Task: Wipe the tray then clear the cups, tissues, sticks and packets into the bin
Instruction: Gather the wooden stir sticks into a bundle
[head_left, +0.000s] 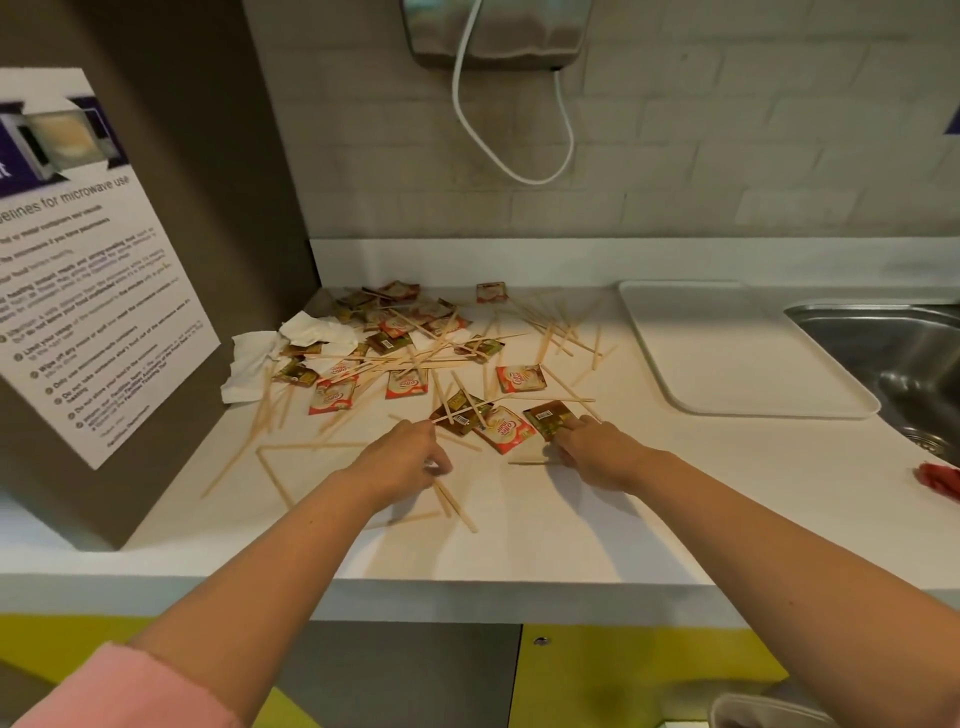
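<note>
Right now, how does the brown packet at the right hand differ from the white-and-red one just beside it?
The brown packet is dark and shows a barcode; the white-and-red packet is pale with printed lettering. The right hand has fingertips on the brown packet, while the white-and-red packet lies free beside it. Both are small flat sachets on the white counter.

Sticks (405, 365) and packets (520, 378) are lying scattered on the worktop (519, 530), tissues (249, 364) sitting at their left, the tray (727, 343) lying right, beside the sink (893, 353).
</note>
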